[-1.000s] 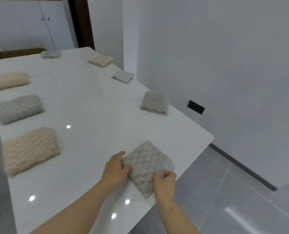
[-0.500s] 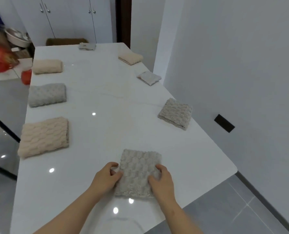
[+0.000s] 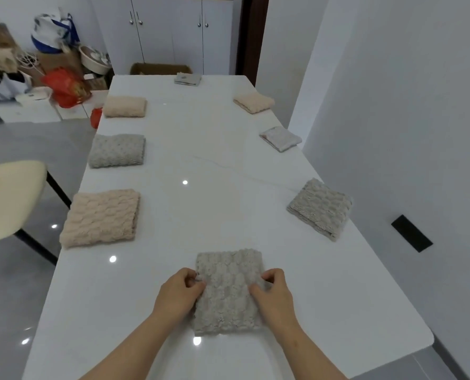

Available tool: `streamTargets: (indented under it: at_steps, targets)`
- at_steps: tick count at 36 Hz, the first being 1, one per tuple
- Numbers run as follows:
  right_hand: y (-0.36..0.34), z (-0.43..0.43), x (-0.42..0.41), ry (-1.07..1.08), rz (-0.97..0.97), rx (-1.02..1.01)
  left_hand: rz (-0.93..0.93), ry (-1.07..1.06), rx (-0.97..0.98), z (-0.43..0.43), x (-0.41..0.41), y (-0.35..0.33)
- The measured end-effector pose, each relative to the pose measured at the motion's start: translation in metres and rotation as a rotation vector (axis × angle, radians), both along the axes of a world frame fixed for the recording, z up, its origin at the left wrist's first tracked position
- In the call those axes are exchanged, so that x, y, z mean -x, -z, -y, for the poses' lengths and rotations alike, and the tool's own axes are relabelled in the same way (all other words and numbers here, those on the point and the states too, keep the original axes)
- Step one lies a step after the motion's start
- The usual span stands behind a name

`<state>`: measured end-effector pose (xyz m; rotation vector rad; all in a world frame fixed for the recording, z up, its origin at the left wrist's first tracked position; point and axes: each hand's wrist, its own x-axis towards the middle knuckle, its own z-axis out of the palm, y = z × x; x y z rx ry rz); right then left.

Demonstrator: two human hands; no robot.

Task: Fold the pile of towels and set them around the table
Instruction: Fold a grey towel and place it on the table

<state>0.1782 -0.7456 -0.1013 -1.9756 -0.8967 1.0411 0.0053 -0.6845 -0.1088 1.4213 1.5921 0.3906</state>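
Observation:
A folded grey towel (image 3: 227,292) lies at the near end of the white table (image 3: 201,165). My left hand (image 3: 177,293) pinches its left edge and my right hand (image 3: 273,293) pinches its right edge. Other folded towels sit round the table: a beige towel (image 3: 100,218), a grey towel (image 3: 116,150) and a beige towel (image 3: 124,106) along the left side, a small grey towel (image 3: 187,78) at the far end, and a beige towel (image 3: 253,102), a pale towel (image 3: 280,138) and a grey towel (image 3: 320,208) along the right side.
A cream chair (image 3: 7,198) stands left of the table. Bags and boxes with a red bag (image 3: 63,86) crowd the far left corner. White cabinets (image 3: 170,31) stand behind the table, and a wall runs close along the right side.
The towel between my hands has turned from a diagonal to square with the near table edge. My view has swung left along the table, and both hands now pinch the towel's side edges.

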Motion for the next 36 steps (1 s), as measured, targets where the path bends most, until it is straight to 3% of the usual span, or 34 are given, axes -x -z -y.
streamTargets:
  at_steps: [7,14,27,36]
  targets:
    - [0.005,-0.006,-0.030,-0.109,0.027,-0.001,-0.042,-0.140,-0.022,0.014,-0.019,-0.007]
    - [0.004,-0.008,-0.041,-0.286,-0.063,0.052,-0.031,-0.265,0.024,0.026,-0.028,-0.003]
    - [0.006,-0.020,-0.047,-0.227,-0.042,-0.015,0.066,-0.319,0.015,0.021,-0.034,-0.005]
    - [0.005,-0.029,-0.051,-0.241,-0.103,-0.057,0.021,-0.274,-0.070,0.005,-0.039,-0.005]
